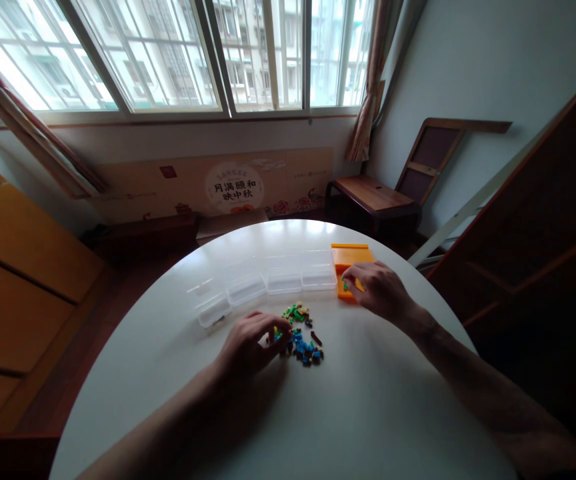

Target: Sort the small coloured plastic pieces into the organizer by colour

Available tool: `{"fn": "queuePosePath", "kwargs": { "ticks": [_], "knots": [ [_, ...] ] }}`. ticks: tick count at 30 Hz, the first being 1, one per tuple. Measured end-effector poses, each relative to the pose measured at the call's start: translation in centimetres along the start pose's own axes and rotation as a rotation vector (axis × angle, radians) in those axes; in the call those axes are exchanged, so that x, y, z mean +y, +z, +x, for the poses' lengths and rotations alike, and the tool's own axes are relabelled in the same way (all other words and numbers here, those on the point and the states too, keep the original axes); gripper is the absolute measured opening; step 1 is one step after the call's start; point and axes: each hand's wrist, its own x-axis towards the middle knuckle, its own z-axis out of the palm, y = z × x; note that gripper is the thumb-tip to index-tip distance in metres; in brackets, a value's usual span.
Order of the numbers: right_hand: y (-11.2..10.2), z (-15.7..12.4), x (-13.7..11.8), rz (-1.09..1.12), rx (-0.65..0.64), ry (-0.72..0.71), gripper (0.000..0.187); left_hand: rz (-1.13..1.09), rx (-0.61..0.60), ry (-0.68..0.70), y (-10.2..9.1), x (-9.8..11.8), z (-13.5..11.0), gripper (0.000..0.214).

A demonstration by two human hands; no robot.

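Observation:
A small heap of tiny coloured bricks [302,333], green, blue, yellow and dark, lies on the round white table [368,413]. My left hand [251,340] rests at the heap's left edge, its fingers curled and pinched on bricks there. My right hand [375,287] reaches over the near corner of an open orange box [351,257], fingertips pinched on a small green brick at the box's edge. Several clear plastic boxes [283,277] stand in a row behind the heap, left of the orange box.
A dark wooden chair [378,197] stands beyond the table on the right, below the window [168,53]. A printed cardboard panel [233,187] leans against the far wall. Wooden furniture lines both sides of the room.

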Motion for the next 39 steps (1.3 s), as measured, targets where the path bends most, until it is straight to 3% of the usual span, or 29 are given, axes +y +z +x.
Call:
{"fn": "queuePosePath", "kwargs": {
  "ticks": [4,6,13,19,33,39],
  "knots": [
    [0.1,-0.2,1.3,-0.103,-0.047,0.148,0.003,0.023,0.013,0.021,0.0,-0.2,0.1,0.004],
    [0.1,-0.3,1.0,-0.074,-0.053,0.140,0.005,0.024,0.018,0.017,0.1,-0.2,0.2,0.004],
    [-0.3,-0.4,-3.1,0.376,-0.200,-0.333,0.007,0.038,-0.009,0.027,0.0,0.1,0.3,0.004],
    [0.8,-1.1,-5.7,0.468,-0.259,-0.463,0.010,0.070,-0.012,0.034,0.0,0.0,0.2,0.005],
    [1.6,-1.4,-6.4,0.424,-0.310,-0.497,0.010,0.101,-0.005,0.034,-0.2,0.4,0.5,0.006],
    [0.4,-0.6,-4.1,0.422,-0.183,-0.301,0.015,0.155,0.033,-0.005,0.0,0.1,0.4,0.010]
  ]
}}
